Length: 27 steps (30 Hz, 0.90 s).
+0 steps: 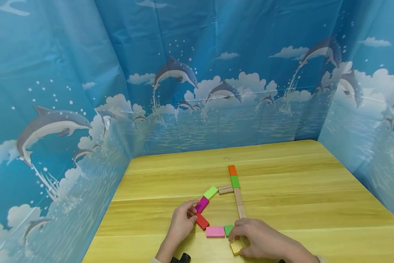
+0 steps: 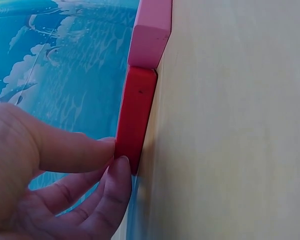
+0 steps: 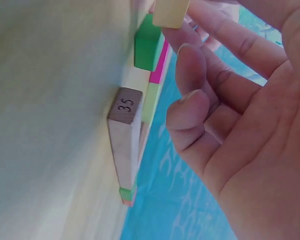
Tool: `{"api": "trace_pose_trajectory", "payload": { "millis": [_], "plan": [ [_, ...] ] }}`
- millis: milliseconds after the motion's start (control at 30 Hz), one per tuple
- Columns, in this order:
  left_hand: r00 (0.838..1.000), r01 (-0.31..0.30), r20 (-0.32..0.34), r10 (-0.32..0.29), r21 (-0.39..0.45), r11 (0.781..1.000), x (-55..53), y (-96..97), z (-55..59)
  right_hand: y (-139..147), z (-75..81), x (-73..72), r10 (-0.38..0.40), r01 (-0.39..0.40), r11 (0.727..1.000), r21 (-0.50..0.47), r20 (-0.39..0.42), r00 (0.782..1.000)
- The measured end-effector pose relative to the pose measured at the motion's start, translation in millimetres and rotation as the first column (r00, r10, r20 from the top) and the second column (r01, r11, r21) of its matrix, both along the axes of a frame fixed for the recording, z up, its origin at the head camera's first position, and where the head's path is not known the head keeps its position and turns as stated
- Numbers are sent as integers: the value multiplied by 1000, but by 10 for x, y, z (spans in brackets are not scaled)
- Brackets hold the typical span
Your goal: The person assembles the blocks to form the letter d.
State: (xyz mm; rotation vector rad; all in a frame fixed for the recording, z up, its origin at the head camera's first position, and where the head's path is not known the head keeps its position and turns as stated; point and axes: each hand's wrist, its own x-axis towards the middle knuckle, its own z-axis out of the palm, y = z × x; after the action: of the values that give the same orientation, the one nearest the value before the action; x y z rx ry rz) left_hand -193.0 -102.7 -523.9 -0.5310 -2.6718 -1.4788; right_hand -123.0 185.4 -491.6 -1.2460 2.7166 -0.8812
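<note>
My right hand [image 1: 262, 239] pinches a small yellow block [image 1: 236, 247] between thumb and fingers, low on the table near the right end of the row. Just beyond it lies a green block [image 1: 228, 230], beside a pink block [image 1: 215, 232]. My left hand [image 2: 65, 175] has its thumb and a fingertip at the near end of a red block [image 2: 135, 115], pinching it; the red block's far end meets the pink block [image 2: 151, 32]. Next to the left fingers in the head view is a magenta block [image 1: 202, 205].
A lime block [image 1: 211, 193] and a brown block [image 1: 225, 189] curve toward a straight line of plain wooden blocks [image 1: 238, 197], one stamped 35 in the right wrist view. A green block [image 1: 235, 181] and an orange block [image 1: 232, 170] top that line. A dolphin-print curtain [image 1: 216, 73] surrounds the table [image 1: 315, 201].
</note>
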Motion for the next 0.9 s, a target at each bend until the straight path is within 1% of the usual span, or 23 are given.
{"api": "trace_pose_trajectory", "payload": {
  "millis": [67, 133, 233, 300, 367, 433, 533, 667, 767, 900],
  "plan": [
    [1000, 1, 0, -1, 4, 1000, 0, -4, -6, 9, 23, -29, 14, -13, 1000, -18, 29, 999],
    [1000, -6, -5, 6, 3, 1000, 0, -8, -10, 25, 49, -70, 17, -14, 999, -41, 79, 997],
    [999, -44, -25, 43, -8, 999, -4, -13, -14, 64, 72, -149, 9, 0, 997, -82, 108, 994],
    [996, -78, -41, 77, -20, 997, -9, -16, -16, 94, 74, -213, -5, 16, 994, -105, 103, 995],
    [993, -105, -52, 104, -29, 994, -17, -20, -20, 121, 60, -272, -23, 32, 993, -118, 78, 997],
    [992, -117, -53, 115, -40, 992, -24, -23, -29, 145, 42, -320, -44, 52, 991, -124, 62, 997],
    [993, -114, -51, 111, -57, 992, -32, -24, -38, 171, 12, -372, -73, 78, 990, -118, 46, 996],
    [995, -94, -39, 91, -65, 993, -45, -24, -48, 197, -11, -408, -100, 103, 990, -101, 38, 994],
    [996, -82, -35, 80, -63, 995, -48, -22, -51, 207, -23, -412, -117, 120, 990, -79, 31, 993],
    [996, -82, -38, 79, -72, 994, -41, -19, -54, 208, -40, -401, -135, 136, 990, -36, 16, 991]
  ]
}}
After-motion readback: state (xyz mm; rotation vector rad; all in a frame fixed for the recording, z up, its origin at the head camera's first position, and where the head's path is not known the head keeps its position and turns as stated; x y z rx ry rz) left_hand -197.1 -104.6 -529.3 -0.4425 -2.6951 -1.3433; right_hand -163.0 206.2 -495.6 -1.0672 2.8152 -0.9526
